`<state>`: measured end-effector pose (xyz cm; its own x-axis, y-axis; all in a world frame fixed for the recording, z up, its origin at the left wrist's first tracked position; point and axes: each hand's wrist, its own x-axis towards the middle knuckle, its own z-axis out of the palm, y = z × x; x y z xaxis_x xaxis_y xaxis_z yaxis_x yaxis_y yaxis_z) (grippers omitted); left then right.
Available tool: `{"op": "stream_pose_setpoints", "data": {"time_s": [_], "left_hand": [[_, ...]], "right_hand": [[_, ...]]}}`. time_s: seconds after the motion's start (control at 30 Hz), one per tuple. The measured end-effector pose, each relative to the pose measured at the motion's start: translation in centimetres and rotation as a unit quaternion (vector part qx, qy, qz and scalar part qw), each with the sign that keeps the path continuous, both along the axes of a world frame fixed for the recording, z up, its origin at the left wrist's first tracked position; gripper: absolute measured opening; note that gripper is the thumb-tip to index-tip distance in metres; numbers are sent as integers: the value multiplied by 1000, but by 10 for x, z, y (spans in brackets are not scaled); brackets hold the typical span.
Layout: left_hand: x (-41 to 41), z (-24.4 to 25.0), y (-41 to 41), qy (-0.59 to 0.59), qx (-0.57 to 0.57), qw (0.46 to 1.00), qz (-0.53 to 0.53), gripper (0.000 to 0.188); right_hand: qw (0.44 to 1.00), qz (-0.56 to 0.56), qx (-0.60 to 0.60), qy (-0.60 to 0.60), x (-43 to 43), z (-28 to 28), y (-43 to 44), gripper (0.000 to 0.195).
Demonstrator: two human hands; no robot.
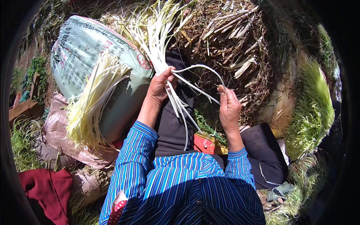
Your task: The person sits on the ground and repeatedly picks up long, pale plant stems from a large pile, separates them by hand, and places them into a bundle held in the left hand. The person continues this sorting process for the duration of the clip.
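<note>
My left hand (161, 85) is closed around a loose bunch of long, pale stalks (158, 53) that look like blanched yellow chives. Thin leaf tips fan out beyond the fist, and white stems hang towards my lap. In my right hand (230, 108), thumb and fingers pinch the end of a stem (201, 66) that arches over from the bunch. A second straight stem reaches the same hand, though whether it is gripped is hidden. To the left, a thick bundle of similar yellow stalks (94, 101) lies on a pale green woven sack (84, 47) bearing printed writing.
Ahead on the right is a heap of brown, rooty plant matter (233, 42) with cut stems. Green-yellow leafy stalks (312, 112) are piled at far right. A red container (204, 143) sits by my lap. Dark red cloth (46, 194) and wood (25, 109) are at left.
</note>
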<state>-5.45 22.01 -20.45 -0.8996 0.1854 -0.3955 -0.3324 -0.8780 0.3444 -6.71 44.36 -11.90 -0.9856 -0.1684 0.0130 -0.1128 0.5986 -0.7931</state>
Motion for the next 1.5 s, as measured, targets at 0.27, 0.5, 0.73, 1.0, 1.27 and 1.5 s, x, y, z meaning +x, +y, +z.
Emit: {"op": "stream_pose_setpoints", "data": {"time_s": [0.27,0.5,0.73,1.0,1.27,1.5], "left_hand": [[-1,2,2,-6,25,999,25,22],[-2,8,3,-12,10,1000,25,36],[-3,14,7,-39,-15,998,37,36],[-52,134,6,92,-201,975,-20,42],[35,112,49,-40,-135,986,-91,28],[20,125,53,-31,-185,978,-89,31]], "right_hand": [[945,78,-138,-286,36,-21,-18,24],[965,63,-68,-246,62,-5,-2,23],[803,22,-347,-483,80,-13,-21,29],[864,82,-362,-339,44,64,-21,26],[774,29,-413,-479,148,34,29,26],[757,42,-476,-446,154,46,54,39]]}}
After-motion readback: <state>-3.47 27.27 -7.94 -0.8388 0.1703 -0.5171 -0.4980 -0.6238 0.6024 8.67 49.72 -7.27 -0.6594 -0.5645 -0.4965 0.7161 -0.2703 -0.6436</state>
